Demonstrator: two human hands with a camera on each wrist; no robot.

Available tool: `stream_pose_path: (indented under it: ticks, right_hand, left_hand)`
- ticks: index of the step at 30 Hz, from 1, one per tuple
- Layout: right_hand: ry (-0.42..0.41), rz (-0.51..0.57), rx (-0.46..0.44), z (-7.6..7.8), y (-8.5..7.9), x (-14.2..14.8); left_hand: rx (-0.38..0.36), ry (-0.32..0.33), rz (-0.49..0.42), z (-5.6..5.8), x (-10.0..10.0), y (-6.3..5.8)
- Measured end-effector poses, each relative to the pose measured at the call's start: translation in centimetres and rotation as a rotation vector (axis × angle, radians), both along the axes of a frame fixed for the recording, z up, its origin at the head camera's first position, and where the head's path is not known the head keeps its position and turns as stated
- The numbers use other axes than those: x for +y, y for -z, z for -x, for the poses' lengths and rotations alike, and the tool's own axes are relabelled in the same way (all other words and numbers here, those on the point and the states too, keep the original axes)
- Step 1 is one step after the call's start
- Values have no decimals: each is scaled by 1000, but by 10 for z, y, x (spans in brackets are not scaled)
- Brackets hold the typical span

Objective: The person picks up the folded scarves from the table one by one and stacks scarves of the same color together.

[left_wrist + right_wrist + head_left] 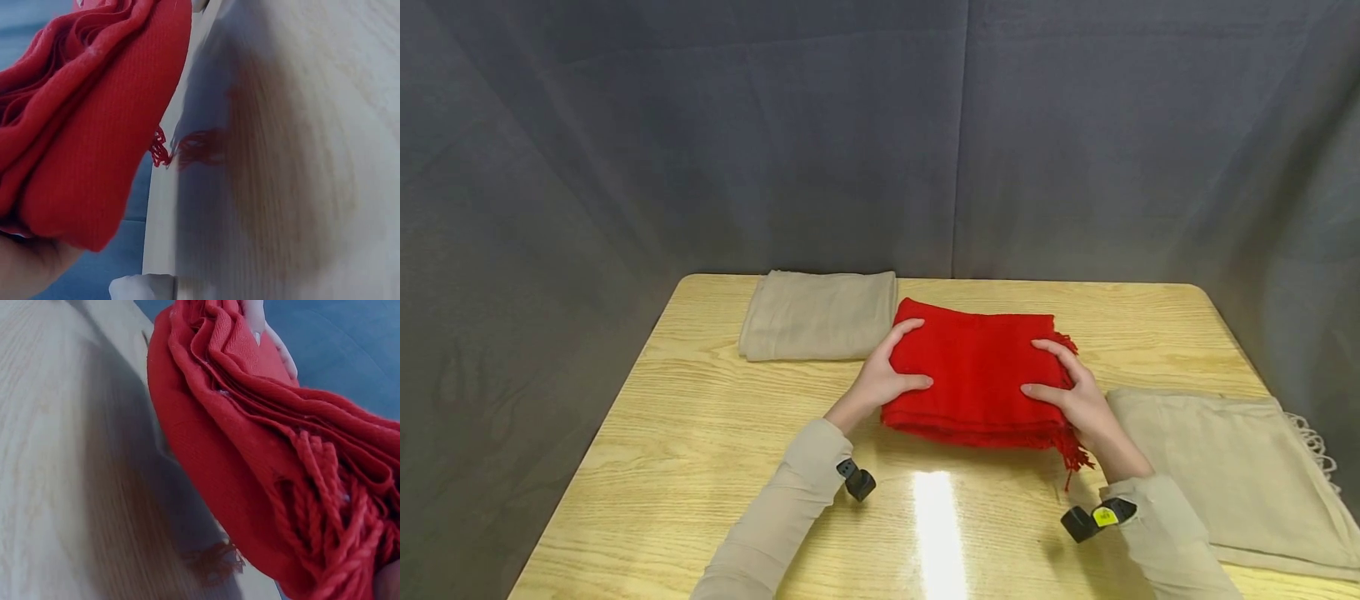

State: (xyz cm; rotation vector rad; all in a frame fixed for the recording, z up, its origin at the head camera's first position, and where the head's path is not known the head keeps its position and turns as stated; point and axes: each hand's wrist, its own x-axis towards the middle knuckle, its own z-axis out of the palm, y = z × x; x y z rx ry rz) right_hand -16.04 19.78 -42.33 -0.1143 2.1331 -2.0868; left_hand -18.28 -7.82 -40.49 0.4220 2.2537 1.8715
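Note:
A folded red scarf [973, 367] with twisted fringe at its right end is held by both hands above the table. My left hand [883, 375] grips its left side, thumb and fingertips on the upper face. On the right side my right hand [1075, 396] grips it the same way, close to the fringe [337, 525]. Stacked layers of the red scarf [94, 125] show in the left wrist view, with a gap and a shadow between cloth and tabletop. The fingers beneath the scarf are mostly hidden.
A folded beige cloth [823, 317] lies at the table's back left. Another beige cloth [1225, 475], with pale fringe, lies at the right edge beside my right forearm. Dark grey curtains [850, 142] stand behind the wooden table [700, 442].

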Motion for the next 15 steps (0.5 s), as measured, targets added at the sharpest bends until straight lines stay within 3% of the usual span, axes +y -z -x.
stream_pose_path:
  ticks: [4,11,15]
  right_hand:
    - [11,12,8,4,0,1]
    - [-5,52,-6,12,0,3]
    - [-5,45,-25,15,-1,5]
  left_hand:
    - [-3,3,-5,5,1,0]
    - [44,-30,-5,23,3,25]
    - [42,-27,-9,20,5,16]
